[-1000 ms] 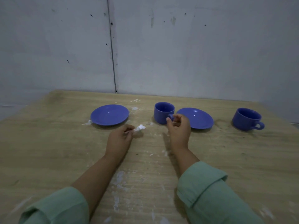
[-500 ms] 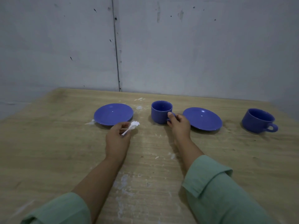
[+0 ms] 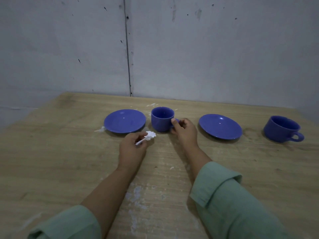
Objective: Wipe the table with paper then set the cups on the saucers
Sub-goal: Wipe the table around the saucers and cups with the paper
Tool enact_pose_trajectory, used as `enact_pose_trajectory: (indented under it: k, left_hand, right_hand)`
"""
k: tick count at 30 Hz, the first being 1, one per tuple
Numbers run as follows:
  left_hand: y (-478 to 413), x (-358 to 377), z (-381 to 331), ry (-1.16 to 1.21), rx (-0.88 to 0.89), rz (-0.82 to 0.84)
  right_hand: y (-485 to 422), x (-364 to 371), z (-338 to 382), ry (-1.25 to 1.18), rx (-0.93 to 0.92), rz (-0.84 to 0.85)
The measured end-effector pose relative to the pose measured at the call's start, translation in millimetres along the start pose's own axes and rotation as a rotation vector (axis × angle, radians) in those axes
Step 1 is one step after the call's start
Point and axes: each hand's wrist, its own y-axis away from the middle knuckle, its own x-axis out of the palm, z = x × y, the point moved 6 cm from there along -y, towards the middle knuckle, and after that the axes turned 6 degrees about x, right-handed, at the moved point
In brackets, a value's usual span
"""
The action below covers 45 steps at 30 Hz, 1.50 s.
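Two blue saucers lie on the wooden table (image 3: 51, 161): the left saucer (image 3: 125, 120) and the right saucer (image 3: 220, 126). Between them stands a blue cup (image 3: 162, 119), and my right hand (image 3: 184, 131) pinches its handle. My left hand (image 3: 133, 149) holds a small crumpled white paper (image 3: 150, 135) just in front of the left saucer. A second, wider blue cup (image 3: 283, 128) stands alone at the far right, handle pointing right.
White smears and crumbs mark the table in front of me (image 3: 136, 197) and behind the cup (image 3: 151, 104). A white scrap (image 3: 101, 129) lies at the left saucer's edge. A grey wall (image 3: 189, 49) rises right behind the table.
My right hand has slid the middle cup leftward, closer to the left saucer. My left hand with the paper has stayed just in front of that saucer.
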Motion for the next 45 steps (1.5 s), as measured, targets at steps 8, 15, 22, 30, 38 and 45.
enact_pose_trajectory:
  k: [8, 15, 22, 30, 38, 45]
  left_hand:
    - [12, 20, -35, -0.098, 0.197, 0.246]
    - [45, 73, -88, 0.007, 0.267, 0.391]
    - [86, 153, -114, 0.126, 0.104, 0.460]
    - [96, 238, -158, -0.009, 0.405, 0.501]
    - [75, 322, -165, -0.407, 0.299, 0.631]
    - [55, 358, -171, -0.488, 0.285, 0.683]
  right_hand:
    - [23, -51, 22, 0.276, -0.248, -0.092]
    - [39, -137, 21, 0.365, -0.309, -0.139]
    - [29, -248, 4, 0.241, -0.171, -0.487]
    - [7, -359, -4, 0.591, -0.007, -0.777]
    - [-37, -381, -28, 1.116, 0.303, -0.458]
    - [-54, -389, -40, 1.203, 0.355, -0.301]
